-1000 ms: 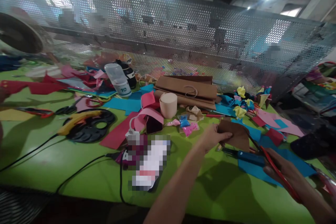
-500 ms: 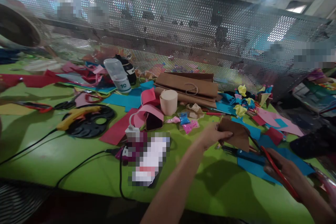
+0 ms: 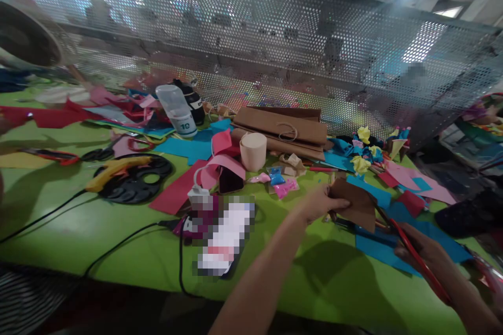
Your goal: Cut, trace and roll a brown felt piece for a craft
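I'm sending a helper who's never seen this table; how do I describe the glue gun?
On the left side of the green table, find the black palette. The glue gun lies across it: yellow, trailing a black cord, unlike the cordless red-handled scissors to its left.

1 glue gun on blk palette; 1 phone

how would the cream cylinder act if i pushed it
The cream cylinder stands upright, so a gentle nudge would probably slide it. Its squat shape should resist tipping; knocked over, its round side would likely let it roll.
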Tool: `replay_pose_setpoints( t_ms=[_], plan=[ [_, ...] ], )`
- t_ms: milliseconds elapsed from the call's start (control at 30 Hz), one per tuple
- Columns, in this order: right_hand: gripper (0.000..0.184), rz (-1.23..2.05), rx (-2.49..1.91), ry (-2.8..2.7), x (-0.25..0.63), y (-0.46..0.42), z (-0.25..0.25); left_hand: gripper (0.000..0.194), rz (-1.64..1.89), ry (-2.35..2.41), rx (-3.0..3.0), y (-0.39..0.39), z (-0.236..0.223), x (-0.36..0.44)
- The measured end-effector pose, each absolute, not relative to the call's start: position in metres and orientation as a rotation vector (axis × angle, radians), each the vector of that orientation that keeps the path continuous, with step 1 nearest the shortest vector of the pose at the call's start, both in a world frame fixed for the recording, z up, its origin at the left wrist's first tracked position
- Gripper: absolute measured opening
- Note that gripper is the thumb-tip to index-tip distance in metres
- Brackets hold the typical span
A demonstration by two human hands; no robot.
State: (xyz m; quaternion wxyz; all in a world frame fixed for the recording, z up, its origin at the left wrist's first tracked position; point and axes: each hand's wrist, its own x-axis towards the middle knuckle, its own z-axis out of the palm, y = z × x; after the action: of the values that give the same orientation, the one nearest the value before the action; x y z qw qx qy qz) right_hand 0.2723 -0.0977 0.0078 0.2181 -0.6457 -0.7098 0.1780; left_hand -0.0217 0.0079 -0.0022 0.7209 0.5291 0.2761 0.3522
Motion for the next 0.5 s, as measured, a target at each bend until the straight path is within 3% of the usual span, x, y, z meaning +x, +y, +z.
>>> replay_pose_setpoints(
  t_ms=[500],
  plan=[
    [0.049,0.487,-1.778,-1.871,0.265,-0.11,0.008,0.032,0.711,0.592,1.236,0.008,0.006,-0.027]
  ],
)
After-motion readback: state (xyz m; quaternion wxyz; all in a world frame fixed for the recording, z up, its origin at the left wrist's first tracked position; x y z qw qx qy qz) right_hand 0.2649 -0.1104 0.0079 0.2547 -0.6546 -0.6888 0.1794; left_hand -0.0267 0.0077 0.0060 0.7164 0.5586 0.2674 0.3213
